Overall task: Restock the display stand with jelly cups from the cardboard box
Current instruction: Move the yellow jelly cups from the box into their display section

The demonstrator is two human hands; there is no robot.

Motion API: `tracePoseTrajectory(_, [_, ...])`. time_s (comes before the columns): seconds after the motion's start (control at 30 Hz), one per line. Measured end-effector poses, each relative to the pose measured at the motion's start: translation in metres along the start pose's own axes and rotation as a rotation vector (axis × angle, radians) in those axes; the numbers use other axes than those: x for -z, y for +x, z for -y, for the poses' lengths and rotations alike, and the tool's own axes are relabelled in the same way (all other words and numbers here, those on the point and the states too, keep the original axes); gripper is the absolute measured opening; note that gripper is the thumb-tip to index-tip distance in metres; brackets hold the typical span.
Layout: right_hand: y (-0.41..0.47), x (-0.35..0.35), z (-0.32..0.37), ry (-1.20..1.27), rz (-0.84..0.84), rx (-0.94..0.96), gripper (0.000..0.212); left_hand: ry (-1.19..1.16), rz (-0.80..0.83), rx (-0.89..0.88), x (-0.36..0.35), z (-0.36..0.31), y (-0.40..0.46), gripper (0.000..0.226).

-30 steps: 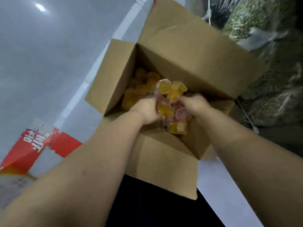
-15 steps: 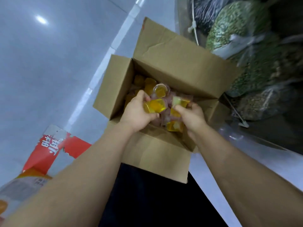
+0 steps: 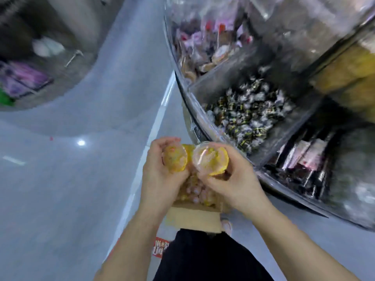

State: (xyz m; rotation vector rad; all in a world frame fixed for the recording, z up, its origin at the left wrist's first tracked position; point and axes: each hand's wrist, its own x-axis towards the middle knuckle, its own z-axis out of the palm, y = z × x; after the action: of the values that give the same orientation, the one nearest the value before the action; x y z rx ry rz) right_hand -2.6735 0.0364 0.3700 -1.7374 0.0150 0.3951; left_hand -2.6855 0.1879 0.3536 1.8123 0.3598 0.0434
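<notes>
Both hands have lifted out of the cardboard box (image 3: 192, 216) since half a second ago, and the view has swung up from the box to the display stand (image 3: 263, 165), whose curved clear rim now fills the right side. That stand is split into bins: one holds small dark and white wrapped sweets (image 3: 249, 110), the bin beyond it holds pink and brown packets, blurred, and a yellow heap shows at the far right. Grey floor (image 3: 71, 189) spreads to the left, with a second round stand at the upper left corner. Only the near edge of the box shows, low between the forearms, with more jelly cups (image 3: 194, 191) inside it. A red printed carton (image 3: 160, 247) peeks out beside the dark trouser leg. Raised above the box, just short of the stand's rim, the left hand (image 3: 160, 175) curls round a yellow jelly cup (image 3: 175, 159), and the right hand (image 3: 233, 183) grips a second cup (image 3: 210, 158) with a clear lid; the two cups nearly touch
</notes>
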Motion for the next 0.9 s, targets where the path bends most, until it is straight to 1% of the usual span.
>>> tracePoseTrajectory(0.1, [-0.016,0.035,0.057,-0.057,-0.110,0.111,0.044,0.066,0.091,-0.252,-0.008,-0.069,0.014,0.067])
tracePoseTrajectory(0.17, [-0.030,0.059,0.080,-0.063,-0.202,0.159,0.045,0.115,0.156,-0.411,-0.020,-0.107,0.020,0.067])
tracePoseTrajectory(0.27, [-0.048,0.093,0.100,-0.083,-0.345,0.215,0.046,0.114,0.285,-0.552,-0.045,-0.151,0.022,0.067])
tracePoseTrajectory(0.37, [-0.061,0.128,0.110,-0.025,-0.452,0.240,0.061,0.066,0.420,-0.591,-0.074,-0.180,0.017,0.078])
tracePoseTrajectory(0.4, [-0.064,0.139,0.113,-0.021,-0.479,0.247,0.065,0.061,0.456,-0.605,-0.083,-0.187,0.017,0.079])
tracePoseTrajectory(0.47, [-0.068,0.163,0.117,-0.077,-0.527,0.269,0.065,0.104,0.480,-0.682,-0.103,-0.199,0.019,0.075])
tracePoseTrajectory(0.53, [-0.069,0.189,0.122,-0.149,-0.571,0.269,0.058,0.146,0.471,-0.768,-0.121,-0.212,0.022,0.066])
tracePoseTrajectory(0.63, [-0.067,0.233,0.129,-0.297,-0.632,0.269,0.052,0.161,0.504,-0.844,-0.149,-0.236,0.026,0.058])
tracePoseTrajectory(0.73, [-0.063,0.276,0.133,-0.399,-0.628,0.260,0.058,0.194,0.553,-0.871,-0.178,-0.257,0.030,0.056])
tracePoseTrajectory(0.83, [-0.061,0.309,0.130,-0.625,-0.628,0.242,0.058,0.248,0.570,-0.875,-0.207,-0.272,0.034,0.057])
tracePoseTrajectory(0.9, [-0.058,0.325,0.126,-0.810,-0.616,0.217,0.057,0.284,0.611,-0.875,-0.225,-0.277,0.035,0.058])
